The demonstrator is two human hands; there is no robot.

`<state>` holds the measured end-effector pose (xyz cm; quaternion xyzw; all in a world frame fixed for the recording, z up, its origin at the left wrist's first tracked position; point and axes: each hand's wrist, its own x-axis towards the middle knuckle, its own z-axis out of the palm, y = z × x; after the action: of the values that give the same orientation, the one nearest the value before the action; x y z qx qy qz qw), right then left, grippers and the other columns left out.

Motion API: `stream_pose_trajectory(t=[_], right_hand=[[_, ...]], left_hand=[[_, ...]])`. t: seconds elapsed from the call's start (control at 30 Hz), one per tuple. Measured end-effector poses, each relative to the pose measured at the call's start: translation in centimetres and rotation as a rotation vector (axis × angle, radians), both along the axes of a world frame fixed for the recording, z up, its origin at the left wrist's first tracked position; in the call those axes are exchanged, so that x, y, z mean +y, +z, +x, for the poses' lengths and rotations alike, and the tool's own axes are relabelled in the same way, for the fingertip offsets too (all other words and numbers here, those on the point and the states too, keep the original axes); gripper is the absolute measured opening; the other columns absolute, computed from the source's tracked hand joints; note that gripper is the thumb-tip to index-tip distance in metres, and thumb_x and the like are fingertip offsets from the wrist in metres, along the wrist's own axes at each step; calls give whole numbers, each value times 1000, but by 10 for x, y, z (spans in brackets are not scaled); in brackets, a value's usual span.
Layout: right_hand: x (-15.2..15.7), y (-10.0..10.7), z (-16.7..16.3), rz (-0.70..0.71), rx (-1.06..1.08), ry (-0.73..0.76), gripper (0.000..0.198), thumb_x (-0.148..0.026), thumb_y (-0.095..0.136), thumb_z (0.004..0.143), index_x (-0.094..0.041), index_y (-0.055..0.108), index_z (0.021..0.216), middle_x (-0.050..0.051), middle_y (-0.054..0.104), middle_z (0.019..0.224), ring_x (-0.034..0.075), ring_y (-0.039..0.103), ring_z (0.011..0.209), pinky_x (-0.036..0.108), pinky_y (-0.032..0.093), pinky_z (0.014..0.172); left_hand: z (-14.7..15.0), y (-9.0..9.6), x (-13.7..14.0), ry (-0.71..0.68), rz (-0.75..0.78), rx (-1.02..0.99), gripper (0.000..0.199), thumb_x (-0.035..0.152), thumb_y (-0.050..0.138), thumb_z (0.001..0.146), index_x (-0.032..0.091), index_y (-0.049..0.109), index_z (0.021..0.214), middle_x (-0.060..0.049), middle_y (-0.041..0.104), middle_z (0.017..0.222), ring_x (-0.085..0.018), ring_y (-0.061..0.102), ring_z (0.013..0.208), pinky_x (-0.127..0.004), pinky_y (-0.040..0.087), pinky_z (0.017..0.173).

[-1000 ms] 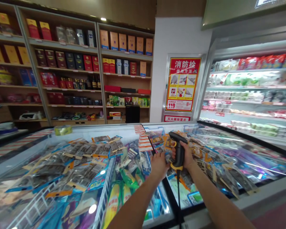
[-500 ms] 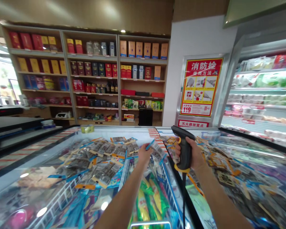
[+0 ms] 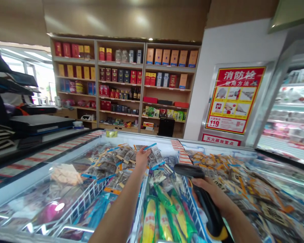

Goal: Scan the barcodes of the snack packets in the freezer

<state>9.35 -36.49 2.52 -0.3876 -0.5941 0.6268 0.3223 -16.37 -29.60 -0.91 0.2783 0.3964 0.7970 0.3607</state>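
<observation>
1. Left hand (image 3: 142,158) is a bit below the middle of the view, roughly 6 o'clock, fingers pinched on the top edge of a blue-edged packet (image 3: 157,156).
2. That packet is see-through with blue strips at both ends, tilted a little, hanging at about 6 o'clock above the wire basket (image 3: 139,209). Can't read anything on it, too blurry.
3. Right hand (image 3: 216,192) is down between 4 and 5 o'clock, fingers wrapped round the grip of a black-and-yellow barcode scanner (image 3: 190,170). Its head sits at about 4 o'clock from the packet, close by but not touching as far as I can see.
4. The basket has green-and-yellow packs (image 3: 164,219) in it, down at 6 o'clock. They look like corn, honestly.
5. All this goes on over an open chest freezer (image 3: 164,144). There's a heap of dark packets (image 3: 103,165) at 7 to 8 o'clock, and orange-edged packets (image 3: 233,175) piled at 4.
6. Further back: wooden shelves full of boxes (image 3: 120,76) at 11, red fire hydrant poster (image 3: 238,101) between 2 and 3.
</observation>
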Motion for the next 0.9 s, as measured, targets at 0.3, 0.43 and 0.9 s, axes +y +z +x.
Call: stream_pose_trajectory(t=[0.3,0.43,0.9], right_hand=[[-2,-1,3,9,8,24,28,-42,51,67,-14,52,68,0,54,41,9,46,31,18,33,32],[-1,-2,4,2,1,3,28,-42,52,66,-14,52,67,0,54,41,8,46,30,17,31,31],[32,-3,50,-61,62,-235,28,-40,51,69,-15,53,57,3,56,42,10,48,32,20,39,31]], left_hand=[[-4,0,-2,5,47,-80,38,18,66,45,14,51,79,5,54,53,-8,51,48,-21,38,49],[-3,-1,0,23,49,-63,40,20,67,43,15,50,79,6,52,50,-8,50,47,-21,38,49],[-19,5,-17,648,-380,735,39,17,51,65,15,51,103,-9,57,92,-22,51,94,-34,37,82]])
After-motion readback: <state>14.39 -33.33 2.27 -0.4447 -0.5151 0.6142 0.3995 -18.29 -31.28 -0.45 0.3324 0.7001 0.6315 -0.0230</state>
